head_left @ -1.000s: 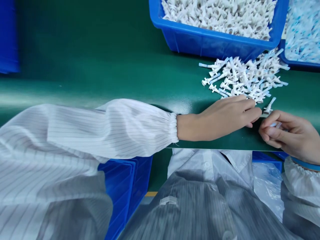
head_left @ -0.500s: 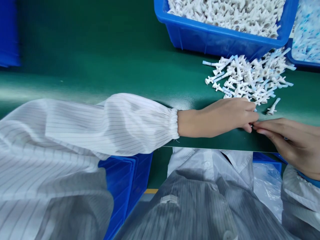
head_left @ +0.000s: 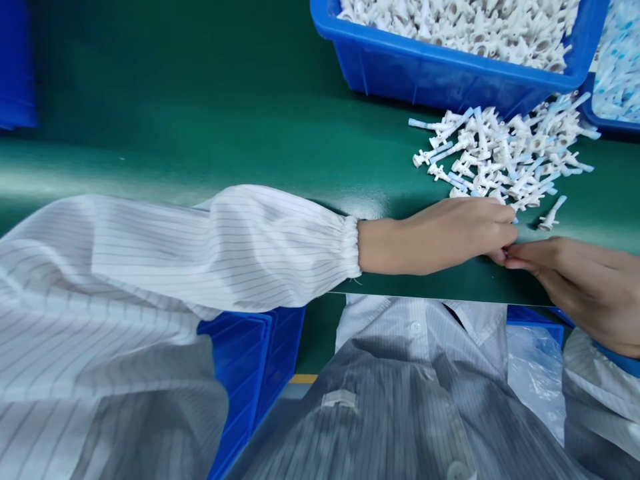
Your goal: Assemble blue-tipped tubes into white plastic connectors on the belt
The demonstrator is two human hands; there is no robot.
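My left hand [head_left: 463, 230] reaches in from the left, its fingers curled and closed near the table's front edge. Fingertip to fingertip with it is my right hand [head_left: 575, 270], pinched closed from the right. Whatever small piece lies between the fingertips is hidden; I cannot make it out. Just beyond the hands lies a pile of white plastic fittings [head_left: 487, 150], many with pale blue tubes on them. A single white fitting with a pale blue tube [head_left: 551, 215] rests apart from the pile, above my right hand.
A blue bin [head_left: 440, 73] full of white fittings stands behind the pile. Right of it, a blue tray [head_left: 610, 125] holds clear and light blue parts. Another blue container [head_left: 17, 67] is at the far left of the green table [head_left: 175, 107]. Blue crates [head_left: 245, 373] stand below the table edge.
The right fingertips have come closer to the left ones and now meet them, and the right finger and thumb are pressed more tightly together. The view has shifted slightly.
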